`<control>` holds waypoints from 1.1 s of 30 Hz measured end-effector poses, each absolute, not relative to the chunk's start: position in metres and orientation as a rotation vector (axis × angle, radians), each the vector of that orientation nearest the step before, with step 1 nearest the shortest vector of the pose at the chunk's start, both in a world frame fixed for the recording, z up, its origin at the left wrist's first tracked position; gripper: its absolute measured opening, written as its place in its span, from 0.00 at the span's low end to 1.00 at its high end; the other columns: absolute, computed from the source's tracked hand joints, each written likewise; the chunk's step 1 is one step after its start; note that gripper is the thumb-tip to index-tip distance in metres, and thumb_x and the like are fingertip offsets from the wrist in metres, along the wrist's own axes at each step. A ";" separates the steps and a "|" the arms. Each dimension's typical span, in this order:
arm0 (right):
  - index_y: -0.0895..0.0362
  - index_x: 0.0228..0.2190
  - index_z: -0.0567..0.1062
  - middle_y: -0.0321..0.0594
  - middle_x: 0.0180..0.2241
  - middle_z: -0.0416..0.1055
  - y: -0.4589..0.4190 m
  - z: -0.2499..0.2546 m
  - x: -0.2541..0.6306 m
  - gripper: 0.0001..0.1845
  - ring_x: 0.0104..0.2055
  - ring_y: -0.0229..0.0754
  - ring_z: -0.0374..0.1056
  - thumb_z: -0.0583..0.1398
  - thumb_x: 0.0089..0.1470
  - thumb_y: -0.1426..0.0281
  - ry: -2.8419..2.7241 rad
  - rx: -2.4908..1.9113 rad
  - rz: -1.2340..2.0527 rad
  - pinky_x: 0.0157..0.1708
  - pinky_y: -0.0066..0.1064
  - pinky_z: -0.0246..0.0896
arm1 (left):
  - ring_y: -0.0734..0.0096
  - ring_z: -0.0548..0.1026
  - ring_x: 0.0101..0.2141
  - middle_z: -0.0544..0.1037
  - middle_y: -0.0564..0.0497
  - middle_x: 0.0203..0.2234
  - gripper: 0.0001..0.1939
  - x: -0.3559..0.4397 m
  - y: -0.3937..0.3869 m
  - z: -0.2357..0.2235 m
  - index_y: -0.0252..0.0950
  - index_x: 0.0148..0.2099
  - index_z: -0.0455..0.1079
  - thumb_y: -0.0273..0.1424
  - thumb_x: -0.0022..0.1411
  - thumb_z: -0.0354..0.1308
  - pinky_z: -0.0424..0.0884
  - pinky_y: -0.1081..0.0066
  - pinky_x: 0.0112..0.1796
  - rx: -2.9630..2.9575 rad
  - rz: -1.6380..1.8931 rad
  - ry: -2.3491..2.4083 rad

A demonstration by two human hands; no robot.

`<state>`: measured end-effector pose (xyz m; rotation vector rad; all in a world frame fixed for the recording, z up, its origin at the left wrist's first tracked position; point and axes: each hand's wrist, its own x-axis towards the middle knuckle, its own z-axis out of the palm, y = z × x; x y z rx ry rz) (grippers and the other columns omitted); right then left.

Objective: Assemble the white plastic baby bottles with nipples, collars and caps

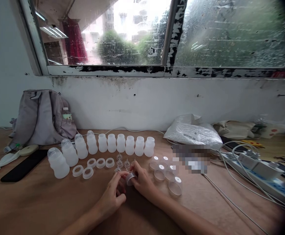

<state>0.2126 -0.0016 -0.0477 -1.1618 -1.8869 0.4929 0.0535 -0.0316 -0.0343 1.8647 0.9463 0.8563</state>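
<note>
Four bottles (58,164) stand capped, six uncapped, on our surface (29,205); our right hand (142,179) pinches a ring (130,180) beside our half-curled left hand (113,192), its hold unclear. Teats (126,165), five rings (88,177) and lids (175,188) lie unfitted.

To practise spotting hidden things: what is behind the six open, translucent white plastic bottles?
Behind the bottles, a thin pale cable crosses the brown tabletop before a stained white wall. Tabletop directly behind their bodies is hidden.
</note>
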 end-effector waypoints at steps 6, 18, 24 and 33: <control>0.55 0.36 0.64 0.31 0.22 0.61 0.000 -0.045 0.214 0.19 0.23 0.33 0.58 0.48 0.41 0.81 -1.792 -1.160 0.593 0.24 0.23 0.51 | 0.70 0.70 0.30 0.70 0.51 0.35 0.19 0.027 0.011 0.008 0.41 0.52 0.55 0.29 0.57 0.44 0.64 0.72 0.31 2.243 0.970 1.496; 0.55 0.33 0.65 0.29 0.18 0.59 -0.005 -0.039 0.215 0.12 0.18 0.33 0.56 0.46 0.49 0.77 -1.714 -1.146 0.762 0.19 0.23 0.52 | 0.55 0.64 0.43 0.64 0.41 0.41 0.11 0.014 0.085 0.015 0.34 0.40 0.64 0.32 0.58 0.45 0.64 0.60 0.39 2.630 0.989 2.195; 0.55 0.38 0.65 0.33 0.26 0.64 -0.011 -0.030 0.214 0.10 0.23 0.34 0.61 0.49 0.53 0.70 -1.673 -1.093 0.890 0.24 0.25 0.57 | 0.64 0.62 0.48 0.60 0.46 0.47 0.07 0.023 0.040 0.019 0.37 0.38 0.59 0.31 0.60 0.42 0.58 0.64 0.48 2.394 1.611 1.536; 0.52 0.51 0.58 0.39 0.37 0.66 -0.007 -0.037 0.217 0.21 0.21 0.32 0.60 0.45 0.57 0.61 -1.524 -1.053 1.012 0.24 0.28 0.60 | 0.61 0.61 0.50 0.58 0.45 0.50 0.23 0.043 -0.022 -0.032 0.41 0.51 0.51 0.33 0.54 0.54 0.59 0.62 0.48 2.015 1.322 1.042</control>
